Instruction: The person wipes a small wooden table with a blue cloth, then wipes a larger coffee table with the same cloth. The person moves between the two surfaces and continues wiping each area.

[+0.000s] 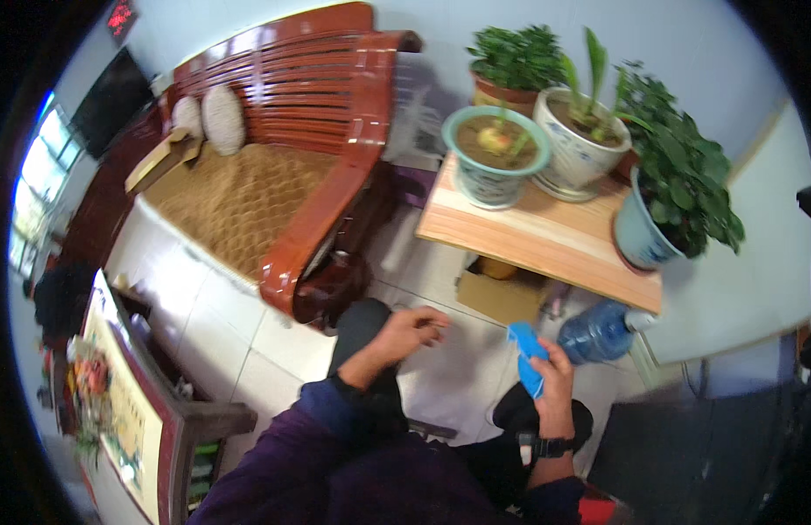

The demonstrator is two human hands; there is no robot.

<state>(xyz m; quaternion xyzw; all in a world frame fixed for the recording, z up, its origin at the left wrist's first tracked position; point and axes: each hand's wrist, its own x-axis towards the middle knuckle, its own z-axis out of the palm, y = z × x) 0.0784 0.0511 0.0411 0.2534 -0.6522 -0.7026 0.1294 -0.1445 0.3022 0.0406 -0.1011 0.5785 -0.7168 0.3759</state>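
Note:
My right hand (557,375) grips a folded light-blue cloth-like piece (525,351), which sticks up past the fingertips. Whether it is a cloth, a mask or a glove cannot be told. Over the floor in front of my knee hangs my left hand (410,333), its fingers loosely bent and slightly apart, with nothing seen in it. Close beyond my right hand, a blue plastic water bottle (592,333) lies on its side. A cardboard box (500,293) stands on the floor below the wooden tabletop (510,226).
Several potted plants stand on that tabletop, among them a bulb in a pale green pot (497,187). A red-brown wooden bench (320,226) with a brown quilted pad (248,203) is at the left. Nearer, a low table (149,420) stands left; a dark panel (681,453) is at right.

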